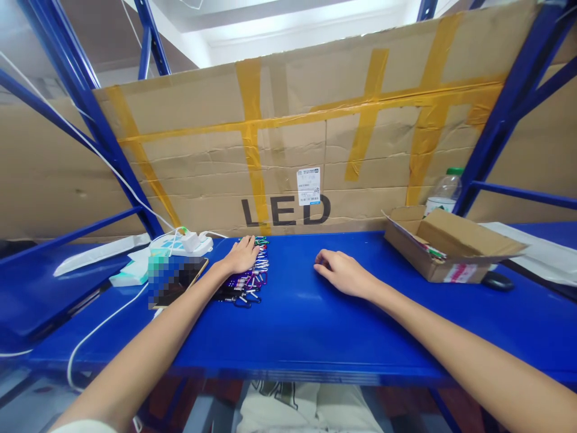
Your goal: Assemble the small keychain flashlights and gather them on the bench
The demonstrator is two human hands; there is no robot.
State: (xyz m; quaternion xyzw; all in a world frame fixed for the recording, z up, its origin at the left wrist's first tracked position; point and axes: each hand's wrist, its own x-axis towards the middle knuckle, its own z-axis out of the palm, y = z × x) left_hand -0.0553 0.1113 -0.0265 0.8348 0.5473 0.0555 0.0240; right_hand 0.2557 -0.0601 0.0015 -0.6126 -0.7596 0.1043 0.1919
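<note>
Several small carabiners with purple, blue, black and green straps [246,282] lie side by side in a stack on the blue table [288,337]. My left hand [242,255] lies over the far part of this stack, fingers stretched forward and touching it. Some of the straps are hidden under the hand and forearm. To the right, my right hand [341,272] rests by itself on the tabletop, its fingers loosely bent and a little apart from the thumb. I see nothing held in it.
An open cardboard box [433,252] stands at right, with a dark computer mouse [497,280] and a bottle [445,191] near it. A phone [192,273], a white power strip [202,242] and cables lie at left. A large cardboard sheet [288,144] stands behind the table.
</note>
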